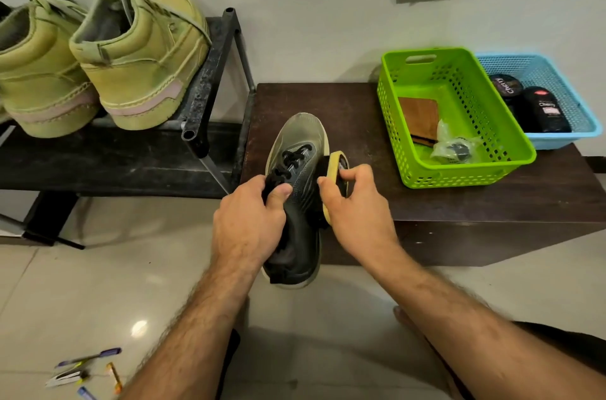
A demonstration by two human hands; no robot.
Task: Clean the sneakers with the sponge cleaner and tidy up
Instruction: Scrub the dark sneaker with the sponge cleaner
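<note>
A black and grey sneaker lies toe-away on the dark brown table, its heel hanging over the near edge. My left hand grips its collar, thumb on the tongue side. My right hand holds the sponge cleaner, a yellow-rimmed oval with a dark sponge face, pressed against the sneaker's right side. Two olive-green sneakers stand heel-toward-me on the black rack at the left.
A green basket on the table holds a brown brush and a plastic bag. Behind it a blue basket holds black polish containers. The black shoe rack adjoins the table. Pens lie on the tiled floor.
</note>
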